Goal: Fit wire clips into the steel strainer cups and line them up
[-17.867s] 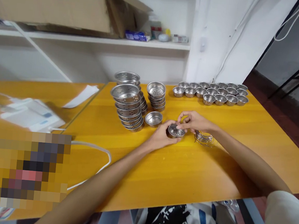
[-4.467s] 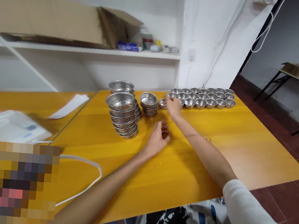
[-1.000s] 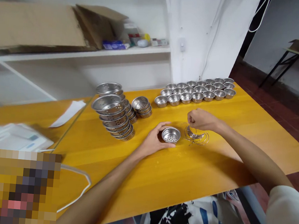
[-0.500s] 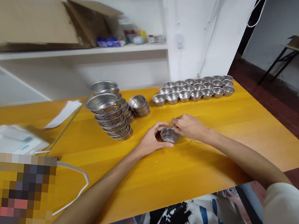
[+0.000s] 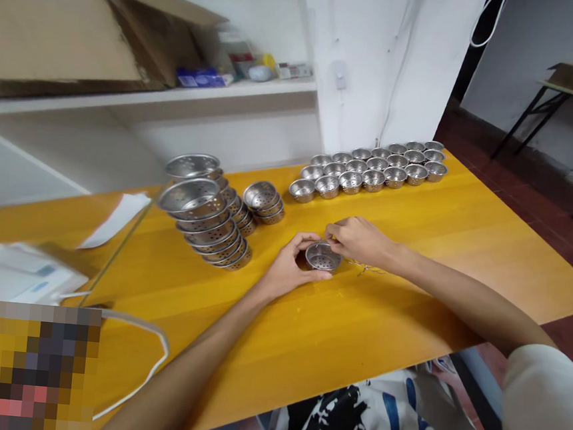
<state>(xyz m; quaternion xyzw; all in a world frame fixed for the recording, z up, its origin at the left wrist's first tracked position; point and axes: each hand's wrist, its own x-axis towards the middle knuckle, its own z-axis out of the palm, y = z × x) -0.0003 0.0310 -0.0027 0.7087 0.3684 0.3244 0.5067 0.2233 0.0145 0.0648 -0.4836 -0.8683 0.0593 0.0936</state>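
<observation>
A small perforated metal cup stands on the yellow table in front of me. My left hand curls round its left side and grips it. My right hand is pinched over the cup's right rim, apparently on a thin wire piece that I cannot make out clearly. A small heap of wire rings lies just under my right wrist.
Tall leaning stacks of perforated cups and a short stack stand to the left. Two rows of single cups line the back edge by the white pillar. A white cable, papers and a cardboard box lie left.
My right hand has come from the wire rings to the cup's rim. My left hand stays round the cup. The view has shifted slightly.
</observation>
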